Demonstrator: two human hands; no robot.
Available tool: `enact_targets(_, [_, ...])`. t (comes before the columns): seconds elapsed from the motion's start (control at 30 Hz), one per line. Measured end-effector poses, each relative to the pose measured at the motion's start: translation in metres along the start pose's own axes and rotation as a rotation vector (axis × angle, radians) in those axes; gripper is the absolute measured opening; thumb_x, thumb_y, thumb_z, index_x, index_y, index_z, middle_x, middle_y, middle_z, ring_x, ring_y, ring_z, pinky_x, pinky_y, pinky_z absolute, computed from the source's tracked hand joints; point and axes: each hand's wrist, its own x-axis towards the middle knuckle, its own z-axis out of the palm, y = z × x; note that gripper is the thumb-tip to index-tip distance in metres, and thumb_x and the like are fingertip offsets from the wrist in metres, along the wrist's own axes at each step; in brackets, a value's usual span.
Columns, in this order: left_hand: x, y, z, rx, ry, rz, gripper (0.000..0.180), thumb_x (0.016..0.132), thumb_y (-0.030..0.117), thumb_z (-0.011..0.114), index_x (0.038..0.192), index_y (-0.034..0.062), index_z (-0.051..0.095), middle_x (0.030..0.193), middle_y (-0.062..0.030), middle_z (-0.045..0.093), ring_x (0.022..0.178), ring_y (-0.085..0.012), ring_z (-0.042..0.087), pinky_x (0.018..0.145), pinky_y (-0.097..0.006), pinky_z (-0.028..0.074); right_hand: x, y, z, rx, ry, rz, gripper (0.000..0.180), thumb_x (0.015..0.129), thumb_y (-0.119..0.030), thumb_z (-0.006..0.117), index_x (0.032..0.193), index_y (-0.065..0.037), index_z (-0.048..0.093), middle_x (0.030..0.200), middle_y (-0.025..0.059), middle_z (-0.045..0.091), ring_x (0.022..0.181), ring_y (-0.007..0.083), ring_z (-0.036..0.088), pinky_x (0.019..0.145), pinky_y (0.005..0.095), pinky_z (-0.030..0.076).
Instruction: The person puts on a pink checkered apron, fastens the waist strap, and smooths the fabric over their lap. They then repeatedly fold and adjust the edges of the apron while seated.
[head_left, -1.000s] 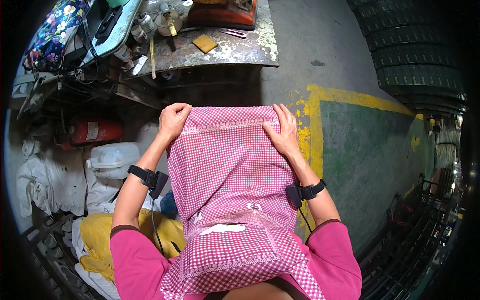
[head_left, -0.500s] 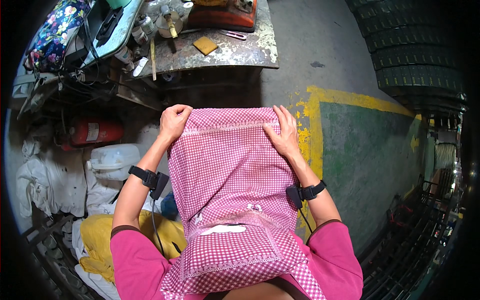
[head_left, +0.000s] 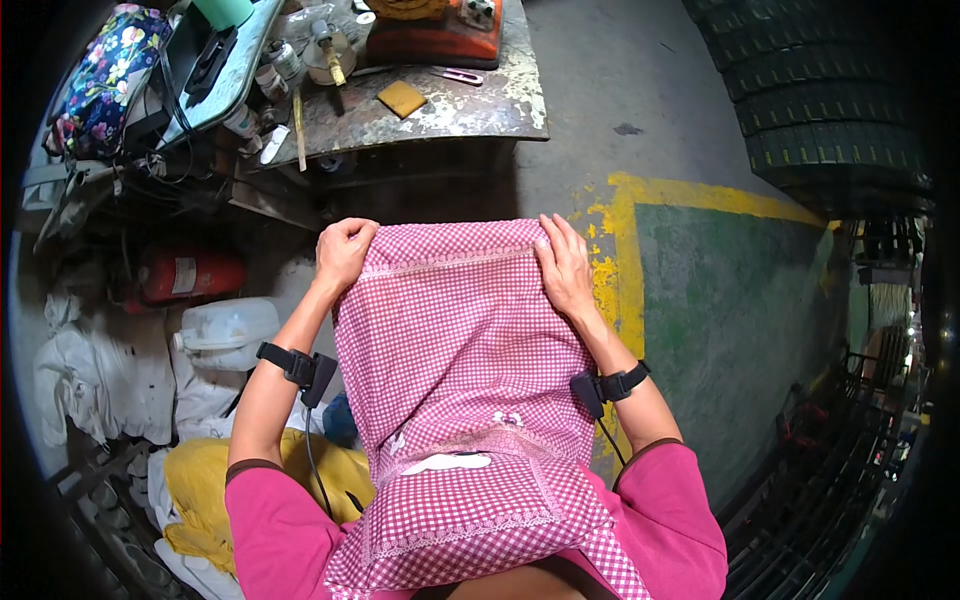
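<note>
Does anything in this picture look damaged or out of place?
The yellow floor line to the right of the right hand looks damaged: its left edge breaks into patches, with grey showing between.

The apron (head_left: 460,335) is pink-and-white checked cloth, worn on the body and held out in front, its far part spread nearly flat. A pale lacy band (head_left: 455,262) runs just inside the almost straight far edge. Soft diagonal creases cross the middle. Nearer the chest, a white patch (head_left: 447,462) shows at a gap, perhaps lining or something tucked inside.
</note>
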Motion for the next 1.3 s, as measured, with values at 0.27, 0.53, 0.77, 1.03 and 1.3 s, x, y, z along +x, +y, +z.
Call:
enact_targets(0.27, [-0.001,0.007,-0.004,-0.018,-0.046,-0.018,0.033,0.081,0.034,0.061,0.092,0.0048,0.071,0.090,-0.0135,0.070,0.085,-0.0262,0.066,0.079,-0.033,0.049,0.000,0.004,0.000,0.031,-0.001,0.011,0.045,0.098,-0.033,0.035,0.134,-0.009,0.047,0.137,0.0191,0.042,0.126,0.0367,0.039,0.107,0.0448,0.030])
enact_targets(0.53, [-0.002,0.006,-0.005,-0.036,-0.079,-0.021,0.031,0.081,0.033,0.062,0.091,0.0049,0.072,0.090,-0.0119,0.070,0.086,-0.0247,0.066,0.081,-0.032,0.049,0.000,0.004,0.001,-0.006,-0.008,-0.032,0.046,0.093,-0.027,0.044,0.136,-0.009,0.043,0.139,0.0193,0.041,0.126,0.0375,0.038,0.107,0.0460,0.030])
enact_targets(0.77, [0.000,0.004,-0.005,-0.032,-0.083,-0.033,0.028,0.080,0.029,0.062,0.091,0.0058,0.072,0.090,-0.0118,0.070,0.085,-0.0242,0.066,0.080,-0.032,0.049,0.000,-0.003,-0.001,0.009,-0.007,-0.005,0.046,0.092,-0.027,0.045,0.135,-0.009,0.043,0.140,0.0197,0.039,0.127,0.0381,0.038,0.107,0.0471,0.030])
enact_targets(1.03, [0.001,0.002,-0.003,-0.024,-0.080,0.010,0.027,0.085,0.024,0.060,0.094,0.0006,0.070,0.087,-0.0102,0.070,0.081,-0.0166,0.064,0.076,-0.028,0.049,0.002,0.004,0.001,0.023,0.015,-0.035,0.040,0.091,-0.029,0.046,0.126,-0.008,0.050,0.134,0.0188,0.045,0.123,0.0366,0.041,0.104,0.0461,0.032])
enact_targets(1.3, [0.002,-0.001,-0.002,-0.053,-0.062,-0.013,0.028,0.080,0.028,0.061,0.091,0.0037,0.072,0.088,-0.0125,0.070,0.082,-0.0236,0.066,0.078,-0.031,0.049,0.004,-0.001,0.000,0.029,0.026,-0.025,0.035,0.090,-0.027,0.048,0.120,-0.009,0.056,0.128,0.0161,0.049,0.119,0.0357,0.044,0.102,0.0450,0.035])
